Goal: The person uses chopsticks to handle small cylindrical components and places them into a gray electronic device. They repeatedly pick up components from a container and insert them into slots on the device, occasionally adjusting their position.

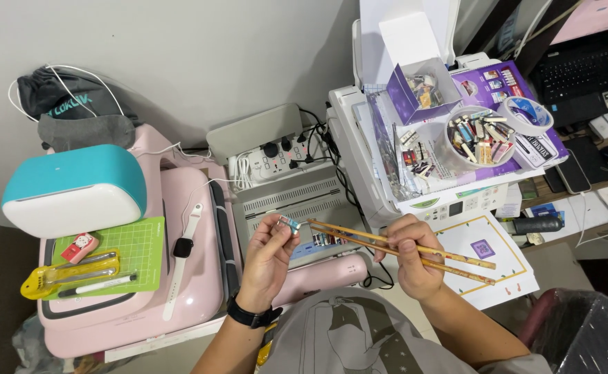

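Chopsticks (401, 251) tips just beside left-hand (268, 255) trinket (289, 223).

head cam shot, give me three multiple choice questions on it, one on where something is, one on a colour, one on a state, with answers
1. Where does the smartwatch lie?
A. on the pink machine
B. in the round tub
C. on the keyboard

2. What colour is the cutting mat?
A. purple
B. green
C. white

3. How is the right hand occupied?
A. empty and open
B. gripping a pair of chopsticks
C. resting on the mat

Answers:
1 A, the watch is stretched flat across the pink top.
2 B, the gridded mat under the yellow tool is bright green.
3 B, its fingers close round the chopsticks, whose tips point toward the small item pinched in the left hand.
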